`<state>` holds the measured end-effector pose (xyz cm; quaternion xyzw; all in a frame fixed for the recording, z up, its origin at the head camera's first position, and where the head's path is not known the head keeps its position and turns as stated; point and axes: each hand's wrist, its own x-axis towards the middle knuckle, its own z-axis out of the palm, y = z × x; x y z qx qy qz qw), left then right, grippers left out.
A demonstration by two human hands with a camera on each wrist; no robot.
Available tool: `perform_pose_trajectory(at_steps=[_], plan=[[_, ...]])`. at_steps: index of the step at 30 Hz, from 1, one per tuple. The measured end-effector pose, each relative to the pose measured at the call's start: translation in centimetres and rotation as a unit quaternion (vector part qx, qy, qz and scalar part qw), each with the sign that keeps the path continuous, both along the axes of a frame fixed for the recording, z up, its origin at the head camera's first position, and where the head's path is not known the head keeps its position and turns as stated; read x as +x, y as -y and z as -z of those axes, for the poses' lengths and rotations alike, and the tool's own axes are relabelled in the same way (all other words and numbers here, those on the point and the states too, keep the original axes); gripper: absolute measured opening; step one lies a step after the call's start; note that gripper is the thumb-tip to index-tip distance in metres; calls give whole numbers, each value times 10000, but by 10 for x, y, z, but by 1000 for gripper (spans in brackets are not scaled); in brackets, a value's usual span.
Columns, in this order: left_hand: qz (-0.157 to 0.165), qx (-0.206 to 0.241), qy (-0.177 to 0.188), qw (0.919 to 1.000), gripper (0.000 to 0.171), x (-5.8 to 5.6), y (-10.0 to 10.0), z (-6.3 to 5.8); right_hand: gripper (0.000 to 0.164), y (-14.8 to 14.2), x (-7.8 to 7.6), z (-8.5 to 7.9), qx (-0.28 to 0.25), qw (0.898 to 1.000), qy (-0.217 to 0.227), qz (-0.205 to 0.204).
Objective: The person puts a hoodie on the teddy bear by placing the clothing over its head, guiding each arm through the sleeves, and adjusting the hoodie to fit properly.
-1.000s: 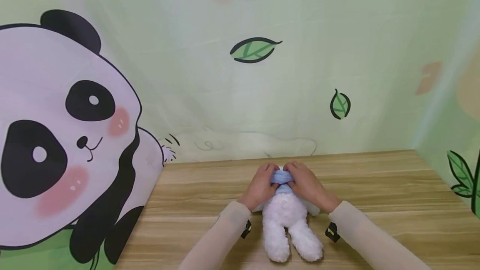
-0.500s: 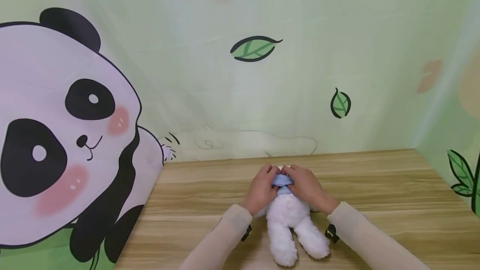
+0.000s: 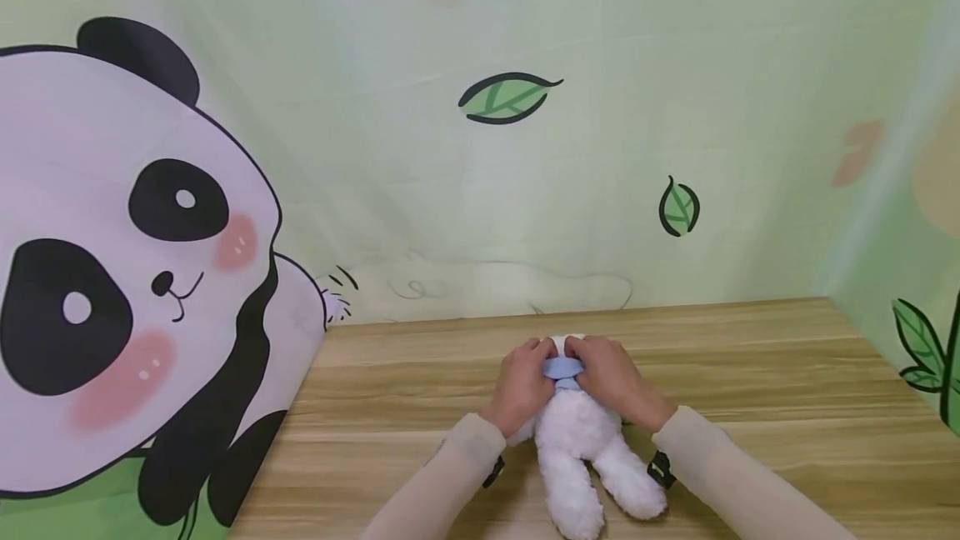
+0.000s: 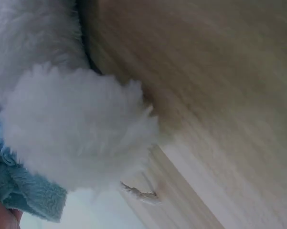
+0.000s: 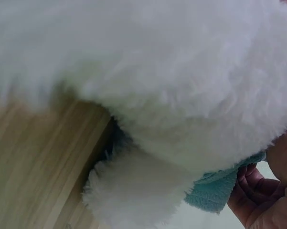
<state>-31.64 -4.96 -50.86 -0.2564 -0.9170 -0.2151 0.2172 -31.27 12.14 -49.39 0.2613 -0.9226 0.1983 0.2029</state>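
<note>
A white plush toy [image 3: 573, 423] lies on the wooden table with its legs toward me. Light-blue fuzzy cloth [image 3: 564, 368] wraps its upper part, and a bit of white fur shows beyond the cloth. My left hand [image 3: 521, 386] pinches the cloth's left side, my right hand [image 3: 613, 380] its right side, fingertips close together on top. In the right wrist view, curled fingers [image 5: 255, 193] hold the edge of the blue cloth [image 5: 215, 191] beside the fur. The left wrist view has the cloth [image 4: 33, 191] at the lower left; most of that hand is out of frame.
The wooden table [image 3: 405, 382] reaches back to a pale green printed backdrop [image 3: 585, 190], with a large panda drawing [image 3: 195, 273] on the left. A thin twisted cord [image 4: 141, 193] shows in the left wrist view.
Both hands and the blue cloth have come slightly toward me. The toy's legs have shifted right and nearer, and more white fur shows beyond the cloth.
</note>
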Motion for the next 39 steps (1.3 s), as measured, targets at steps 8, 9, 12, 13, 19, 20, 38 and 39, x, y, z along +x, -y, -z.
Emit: perform_pose_trajectory(at_steps=[8,9,12,13,19,20,38,39], plan=[[-209,-469,428,9978,18,4,17,-5,23,6,8,-4,56,9997,127,178],[-22,-318,725,9969,20,5,21,-6,23,6,8,-4,74,9996,157,204],[569,283,1749,9825,30,6,34,-9,21,4,10,-4,-7,9993,350,156],[724,414,2036,9755,35,6,38,-10,21,2,10,-4,-92,9989,454,110],[1242,267,2834,9506,72,11,51,-13,18,-17,7,-4,-642,9904,1101,-528],[1251,248,2873,9493,75,11,52,-12,17,-20,6,-4,-719,9877,1206,-694],[1243,89,1926,9733,47,3,45,-6,58,-23,23,-1,-783,9750,1922,-788],[1224,48,1829,9755,46,2,45,-5,57,-22,23,-1,-788,9762,1881,-732]])
